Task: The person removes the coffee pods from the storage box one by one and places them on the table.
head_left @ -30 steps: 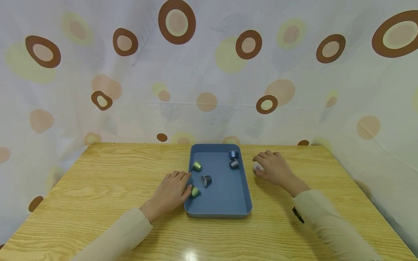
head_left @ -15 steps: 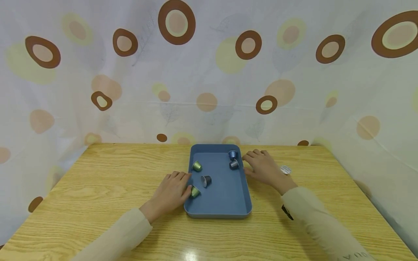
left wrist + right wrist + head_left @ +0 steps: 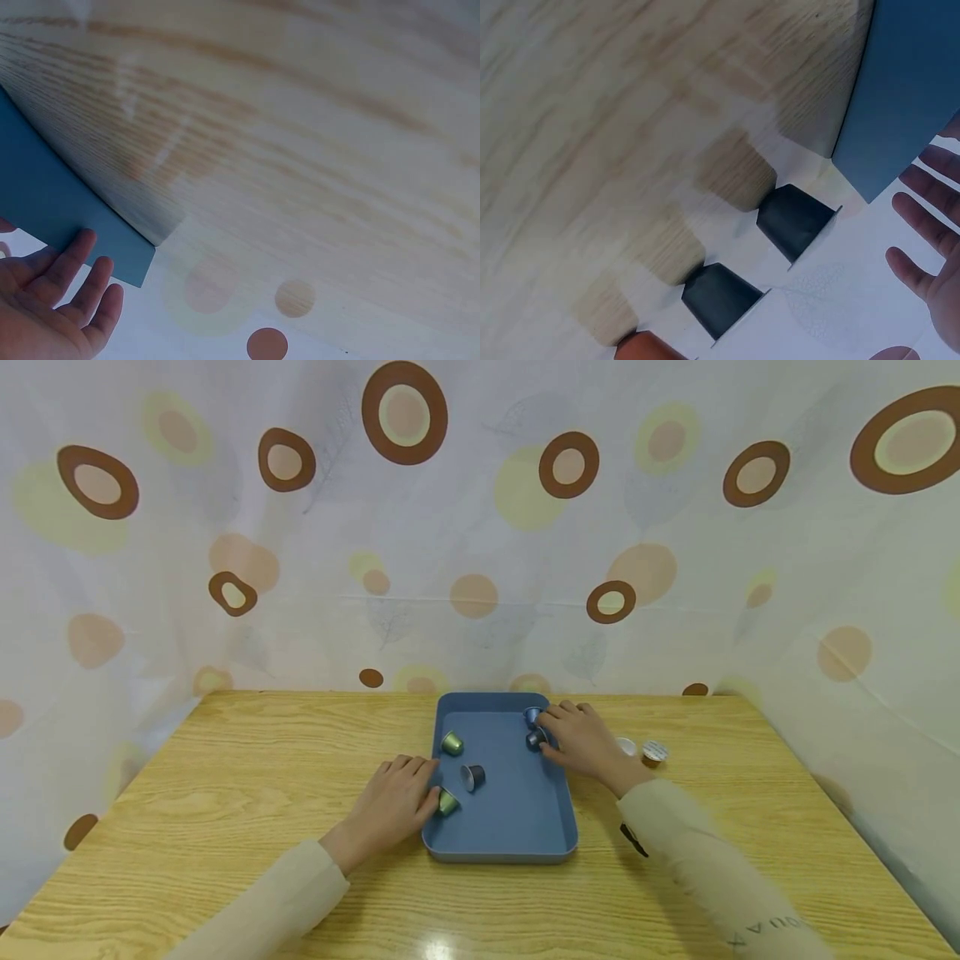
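Note:
A blue tray (image 3: 498, 852) lies in the middle of the wooden table (image 3: 225, 777). Inside it are two green capsules (image 3: 452, 742) (image 3: 447, 801), a grey capsule (image 3: 472, 775), a blue capsule (image 3: 532, 713) and a grey-blue capsule (image 3: 534, 740). My left hand (image 3: 422, 782) rests flat on the table against the tray's left rim (image 3: 45, 202), thumb beside the nearer green capsule. My right hand (image 3: 551, 732) reaches over the tray's right rim, its fingers (image 3: 922, 217) extended, their tips at the blue and grey-blue capsules. I cannot see whether it grips either one.
Two foil-topped capsules (image 3: 626, 746) (image 3: 655, 751) stand on the table right of the tray; the right wrist view shows their dark bodies (image 3: 795, 217) (image 3: 720, 296) and an orange one (image 3: 649, 349). A spotted curtain (image 3: 480, 527) closes off the back and sides.
My right hand has left a capsule on the table to the right and moved left over the tray's far right corner. The left hand has not moved.

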A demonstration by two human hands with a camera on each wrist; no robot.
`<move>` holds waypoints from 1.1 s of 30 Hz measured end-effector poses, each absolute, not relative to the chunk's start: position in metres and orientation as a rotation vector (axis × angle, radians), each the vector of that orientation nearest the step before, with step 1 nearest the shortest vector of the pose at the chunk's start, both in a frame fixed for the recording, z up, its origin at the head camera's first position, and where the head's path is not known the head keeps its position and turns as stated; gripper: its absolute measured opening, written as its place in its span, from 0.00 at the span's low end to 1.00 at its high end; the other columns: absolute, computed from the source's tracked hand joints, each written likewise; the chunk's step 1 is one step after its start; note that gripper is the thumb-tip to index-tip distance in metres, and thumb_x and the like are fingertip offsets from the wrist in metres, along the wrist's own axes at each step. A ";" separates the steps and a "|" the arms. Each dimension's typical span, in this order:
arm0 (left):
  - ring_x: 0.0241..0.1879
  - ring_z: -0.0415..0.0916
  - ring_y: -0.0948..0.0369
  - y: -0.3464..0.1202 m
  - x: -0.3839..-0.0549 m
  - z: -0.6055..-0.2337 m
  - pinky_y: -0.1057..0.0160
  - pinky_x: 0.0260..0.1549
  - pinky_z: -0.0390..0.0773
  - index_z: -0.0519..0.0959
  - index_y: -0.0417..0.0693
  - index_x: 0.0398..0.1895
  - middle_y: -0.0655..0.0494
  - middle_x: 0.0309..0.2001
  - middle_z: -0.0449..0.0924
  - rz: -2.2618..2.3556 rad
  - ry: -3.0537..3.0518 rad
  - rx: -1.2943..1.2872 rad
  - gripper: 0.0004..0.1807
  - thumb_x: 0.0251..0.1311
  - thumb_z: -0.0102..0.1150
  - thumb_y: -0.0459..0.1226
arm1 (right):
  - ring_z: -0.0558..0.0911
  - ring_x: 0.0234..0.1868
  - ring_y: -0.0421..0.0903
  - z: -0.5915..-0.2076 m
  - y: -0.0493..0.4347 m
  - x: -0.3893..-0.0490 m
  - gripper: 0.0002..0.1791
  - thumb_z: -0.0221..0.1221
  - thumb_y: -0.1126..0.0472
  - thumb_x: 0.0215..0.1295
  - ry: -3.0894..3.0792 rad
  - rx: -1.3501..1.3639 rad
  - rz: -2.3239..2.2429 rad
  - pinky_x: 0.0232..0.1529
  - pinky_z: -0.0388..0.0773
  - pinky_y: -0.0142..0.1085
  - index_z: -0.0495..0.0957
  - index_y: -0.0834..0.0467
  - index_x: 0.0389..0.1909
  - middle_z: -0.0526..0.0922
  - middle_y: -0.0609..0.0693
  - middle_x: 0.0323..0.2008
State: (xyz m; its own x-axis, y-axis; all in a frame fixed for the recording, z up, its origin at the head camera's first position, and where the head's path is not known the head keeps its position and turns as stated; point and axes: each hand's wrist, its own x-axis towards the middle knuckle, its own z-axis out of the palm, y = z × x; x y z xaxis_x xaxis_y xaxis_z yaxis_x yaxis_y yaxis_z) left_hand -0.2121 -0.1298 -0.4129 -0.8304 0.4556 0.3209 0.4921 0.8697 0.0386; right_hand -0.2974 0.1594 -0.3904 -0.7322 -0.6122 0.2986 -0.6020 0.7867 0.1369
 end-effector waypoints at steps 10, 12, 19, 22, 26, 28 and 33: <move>0.50 0.72 0.53 -0.129 -0.212 -0.413 0.55 0.49 0.72 0.72 0.42 0.56 0.51 0.49 0.77 -0.159 -2.743 -0.703 0.22 0.63 0.46 0.45 | 0.73 0.49 0.52 -0.393 0.152 -0.303 0.17 0.60 0.54 0.56 -2.729 0.917 -0.083 0.49 0.70 0.51 0.75 0.55 0.46 0.77 0.52 0.47; 0.50 0.72 0.53 -0.129 -0.212 -0.413 0.55 0.49 0.72 0.72 0.43 0.56 0.51 0.49 0.77 -0.159 -2.743 -0.702 0.22 0.64 0.46 0.45 | 0.73 0.49 0.52 -0.393 0.151 -0.303 0.17 0.61 0.54 0.56 -2.742 0.911 -0.091 0.49 0.70 0.51 0.75 0.55 0.46 0.76 0.52 0.47; 0.50 0.72 0.54 -0.129 -0.212 -0.413 0.55 0.48 0.72 0.73 0.42 0.56 0.51 0.49 0.77 -0.151 -2.739 -0.704 0.22 0.63 0.46 0.45 | 0.72 0.49 0.52 -0.396 0.151 -0.306 0.18 0.61 0.54 0.55 -2.751 0.914 -0.147 0.49 0.70 0.51 0.75 0.55 0.47 0.76 0.52 0.47; 0.50 0.72 0.54 -0.130 -0.212 -0.414 0.55 0.48 0.73 0.73 0.42 0.56 0.51 0.49 0.77 -0.144 -2.738 -0.706 0.22 0.64 0.45 0.44 | 0.72 0.49 0.52 -0.396 0.150 -0.306 0.18 0.62 0.55 0.55 -2.735 0.922 -0.153 0.49 0.70 0.51 0.75 0.55 0.46 0.76 0.52 0.47; 0.50 0.72 0.54 -0.130 -0.212 -0.414 0.55 0.48 0.72 0.72 0.42 0.56 0.51 0.49 0.77 -0.135 -2.741 -0.707 0.22 0.64 0.44 0.45 | 0.72 0.48 0.52 -0.396 0.149 -0.306 0.17 0.62 0.56 0.55 -2.720 0.930 -0.150 0.49 0.70 0.50 0.76 0.54 0.46 0.76 0.52 0.46; 0.51 0.72 0.54 -0.130 -0.212 -0.414 0.55 0.49 0.72 0.72 0.42 0.56 0.51 0.50 0.77 -0.134 -2.743 -0.706 0.22 0.64 0.44 0.45 | 0.72 0.48 0.52 -0.396 0.149 -0.306 0.16 0.61 0.56 0.55 -2.719 0.930 -0.171 0.49 0.69 0.51 0.76 0.54 0.45 0.76 0.51 0.45; 0.50 0.72 0.54 -0.129 -0.212 -0.413 0.55 0.48 0.72 0.72 0.42 0.56 0.51 0.49 0.77 -0.130 -2.741 -0.704 0.22 0.64 0.44 0.45 | 0.71 0.49 0.52 -0.397 0.148 -0.306 0.16 0.61 0.55 0.56 -2.731 0.921 -0.216 0.51 0.68 0.51 0.76 0.54 0.45 0.76 0.51 0.45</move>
